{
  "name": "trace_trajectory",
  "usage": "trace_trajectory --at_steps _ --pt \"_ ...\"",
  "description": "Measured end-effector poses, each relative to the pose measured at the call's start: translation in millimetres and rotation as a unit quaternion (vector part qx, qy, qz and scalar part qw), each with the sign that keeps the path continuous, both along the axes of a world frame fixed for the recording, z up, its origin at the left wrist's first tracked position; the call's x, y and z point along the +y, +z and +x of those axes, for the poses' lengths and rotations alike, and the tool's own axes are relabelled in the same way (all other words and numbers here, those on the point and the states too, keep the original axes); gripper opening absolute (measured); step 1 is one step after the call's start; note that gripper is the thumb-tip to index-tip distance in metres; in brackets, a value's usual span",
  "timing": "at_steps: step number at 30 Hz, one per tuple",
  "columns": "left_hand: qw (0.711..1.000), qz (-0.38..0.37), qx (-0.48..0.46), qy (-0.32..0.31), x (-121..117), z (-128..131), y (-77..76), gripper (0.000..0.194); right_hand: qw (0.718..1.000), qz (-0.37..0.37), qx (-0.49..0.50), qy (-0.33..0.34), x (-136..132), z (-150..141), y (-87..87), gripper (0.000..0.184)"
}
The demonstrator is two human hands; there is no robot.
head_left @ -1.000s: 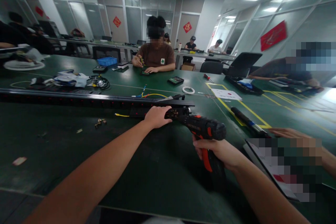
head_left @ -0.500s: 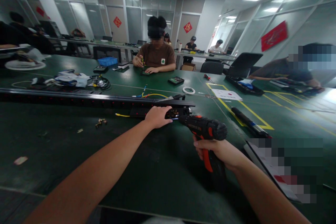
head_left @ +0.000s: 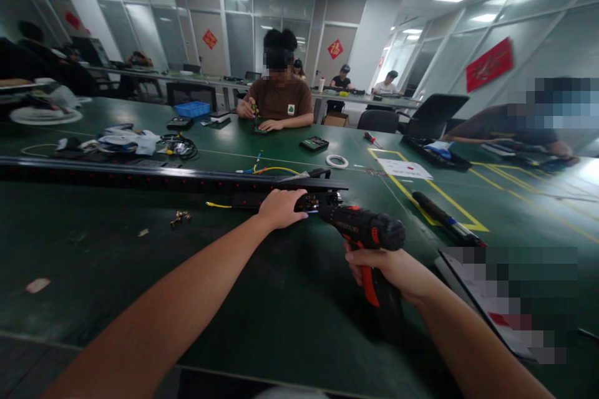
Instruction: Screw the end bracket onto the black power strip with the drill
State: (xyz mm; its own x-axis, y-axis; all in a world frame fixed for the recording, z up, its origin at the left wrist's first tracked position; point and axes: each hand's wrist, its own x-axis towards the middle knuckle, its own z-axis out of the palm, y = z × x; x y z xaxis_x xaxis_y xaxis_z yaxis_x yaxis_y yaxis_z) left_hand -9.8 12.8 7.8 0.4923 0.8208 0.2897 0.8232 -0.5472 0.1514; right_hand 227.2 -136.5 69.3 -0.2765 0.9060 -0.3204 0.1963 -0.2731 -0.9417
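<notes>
A wide, dark green counter (head_left: 281, 324) fills the lower view. Across it lies a long, glossy black metal rail (head_left: 140, 173); just in front of its right end is a black end assembly with brass-toned fittings (head_left: 322, 200). A black-and-orange cordless power drill (head_left: 362, 226) is held with its nose pointing left, towards that assembly. The person's right hand (head_left: 388, 265) has its fingers wrapped around the drill's grip. The left hand (head_left: 283, 207) lies over the assembly, thumb apart from the index finger — whether the other fingers clamp it, I cannot tell. Beyond the left forearm are a thin yellow cable (head_left: 218, 205) and a little scatter of brass-coloured metal pieces (head_left: 180, 218). The drill's tip could skid off and jab the nearby left thumb if the aim drifts, or the assembly could twist under the turning force if the left hand's hold is loose. The rail's left end is cut off by the frame, the drill's contact point is too small to make out — and blocky blur hides the lower right.
</notes>
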Motion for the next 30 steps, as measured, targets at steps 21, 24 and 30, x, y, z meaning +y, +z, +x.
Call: trace_trajectory --at_steps 21,24,30 --pt "1.000 -0.007 -0.005 0.001 1.8 -0.1 -2.0 0.068 1.000 0.006 -0.004 0.005 0.9 1.9 -2.0 0.022" --pt "1.000 -0.007 -0.008 0.000 2.6 0.2 -3.0 0.067 1.000 0.002 -0.002 -0.004 -0.5 -0.8 0.4 0.022" --pt "1.000 0.001 -0.011 0.000 1.5 0.7 -1.6 0.066 1.000 -0.007 -0.005 -0.010 -3.2 -3.8 5.1 0.026"
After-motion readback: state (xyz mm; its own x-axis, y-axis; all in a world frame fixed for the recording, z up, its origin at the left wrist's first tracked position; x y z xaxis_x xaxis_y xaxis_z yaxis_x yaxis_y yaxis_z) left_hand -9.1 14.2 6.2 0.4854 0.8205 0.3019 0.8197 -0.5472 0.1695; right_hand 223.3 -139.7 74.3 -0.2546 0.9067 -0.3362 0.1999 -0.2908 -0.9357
